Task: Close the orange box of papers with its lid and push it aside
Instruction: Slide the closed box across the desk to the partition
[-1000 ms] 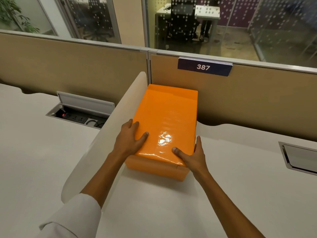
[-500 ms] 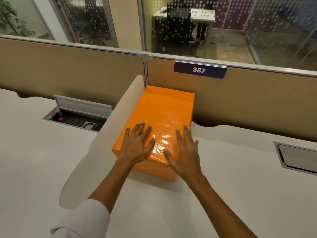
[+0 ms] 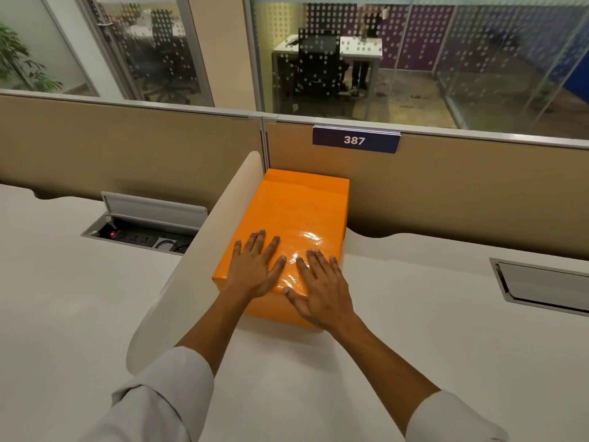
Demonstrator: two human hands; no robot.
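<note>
The orange box [image 3: 299, 215] lies on the white desk with its glossy orange lid on top, so no papers show. Its far end touches the beige partition under the "387" sign. Its left side runs along the curved white divider. My left hand [image 3: 255, 269] rests flat on the near left part of the lid, fingers spread. My right hand [image 3: 318, 288] lies flat on the near right part, its thumb over the front edge. Neither hand grips anything.
The curved white divider [image 3: 191, 266] stands left of the box. An open power socket hatch [image 3: 143, 231] sits in the desk further left. A closed metal hatch [image 3: 541, 285] is set in the desk at the right. The beige partition [image 3: 462, 199] closes off the back.
My hands moved from the lid's near corners to lie flat on top. The box has slid away from me, toward the partition and the divider.
</note>
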